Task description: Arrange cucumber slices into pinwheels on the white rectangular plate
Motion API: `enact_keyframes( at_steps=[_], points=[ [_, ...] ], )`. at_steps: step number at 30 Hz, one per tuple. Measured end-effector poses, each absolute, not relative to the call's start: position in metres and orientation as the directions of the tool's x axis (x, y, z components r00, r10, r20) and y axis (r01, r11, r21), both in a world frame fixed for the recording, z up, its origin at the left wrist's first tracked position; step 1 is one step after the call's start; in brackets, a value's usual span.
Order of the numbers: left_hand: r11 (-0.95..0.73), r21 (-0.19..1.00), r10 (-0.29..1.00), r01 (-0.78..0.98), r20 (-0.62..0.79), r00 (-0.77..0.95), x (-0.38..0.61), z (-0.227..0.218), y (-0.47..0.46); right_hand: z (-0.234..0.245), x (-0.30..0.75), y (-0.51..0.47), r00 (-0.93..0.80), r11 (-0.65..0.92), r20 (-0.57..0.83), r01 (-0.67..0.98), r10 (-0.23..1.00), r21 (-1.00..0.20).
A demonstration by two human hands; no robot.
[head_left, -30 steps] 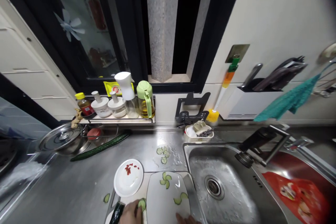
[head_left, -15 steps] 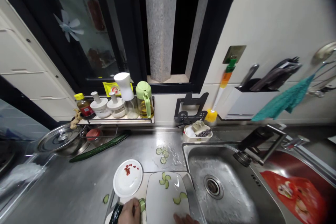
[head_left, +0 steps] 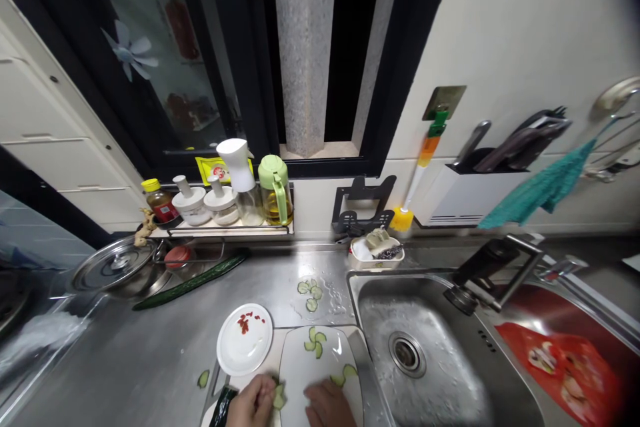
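My left hand (head_left: 251, 403) is closed at the bottom, its fingertips pinching pale green cucumber slices (head_left: 279, 397) at the left rim of a white rectangular plate (head_left: 295, 363). Over the lower part of that plate is my right hand (head_left: 331, 405), fingers loosely bent and apart, with nothing visible in them. On the plate, several cucumber pieces form a pinwheel (head_left: 315, 341), and more slices (head_left: 345, 374) lie near the right rim. A dark cucumber piece (head_left: 223, 405) rests left of my left hand. The plate sits on a cutting board (head_left: 274, 361).
A small round plate (head_left: 227, 350) holds red bits. Loose cucumber slices (head_left: 311, 295) and a whole cucumber (head_left: 193, 285) lie on the steel counter (head_left: 145, 360). To the right is the sink (head_left: 435, 360), with a red bag (head_left: 560, 367) in its second basin. Bottles and jars stand on a shelf (head_left: 230, 231).
My right hand has moved left and up, from the plate's lower right edge to over its middle. My left hand has shifted slightly right, bringing the slices to the plate's rim.
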State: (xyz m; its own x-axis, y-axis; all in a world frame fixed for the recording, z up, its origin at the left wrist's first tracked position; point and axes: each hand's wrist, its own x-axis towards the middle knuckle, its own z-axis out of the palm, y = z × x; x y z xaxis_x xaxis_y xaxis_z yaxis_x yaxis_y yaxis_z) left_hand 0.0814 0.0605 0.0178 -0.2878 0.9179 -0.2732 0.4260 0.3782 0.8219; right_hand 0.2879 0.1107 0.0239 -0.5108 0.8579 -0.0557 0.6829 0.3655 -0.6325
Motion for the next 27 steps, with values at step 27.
enact_keyframes(
  at_steps=[27],
  points=[
    [0.681,0.459,0.642,-0.571,-0.749,0.165,0.167,0.057,0.108,0.063,0.336,0.12,-0.39,0.167,-0.143,0.658,0.909,-0.735]
  ],
)
